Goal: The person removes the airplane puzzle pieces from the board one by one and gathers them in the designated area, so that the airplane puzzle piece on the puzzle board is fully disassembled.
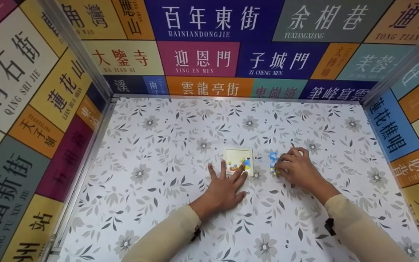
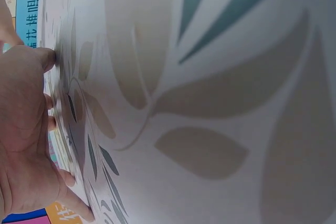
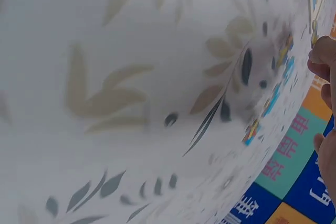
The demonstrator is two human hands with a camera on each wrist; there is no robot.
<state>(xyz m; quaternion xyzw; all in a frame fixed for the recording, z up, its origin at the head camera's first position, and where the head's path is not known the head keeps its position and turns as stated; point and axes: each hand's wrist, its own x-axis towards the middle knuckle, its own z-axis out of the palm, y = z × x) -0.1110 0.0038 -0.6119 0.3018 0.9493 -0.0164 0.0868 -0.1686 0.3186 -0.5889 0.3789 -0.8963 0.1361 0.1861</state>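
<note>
A small square puzzle board [image 1: 238,153] with a pale frame lies mid-table in the head view. Colourful pieces fill its lower part; its upper part shows bare backing. My left hand [image 1: 221,191] rests spread, its fingertips on the board's lower edge and pieces. In the left wrist view, that hand [image 2: 26,135] has extended fingers. Right of the board lie loose blue and yellow puzzle pieces [image 1: 273,157], partly covered by my right hand [image 1: 298,169]. The right wrist view shows this hand [image 3: 328,72] with thumb and finger pinching a small yellowish puzzle piece [image 3: 314,34].
A white tablecloth [image 1: 180,218] with grey flowers and leaves covers the table. Upright panels with coloured street-name blocks [image 1: 198,60] stand along the back, left and right edges. Metal strips [image 1: 82,174] run where panels and table meet.
</note>
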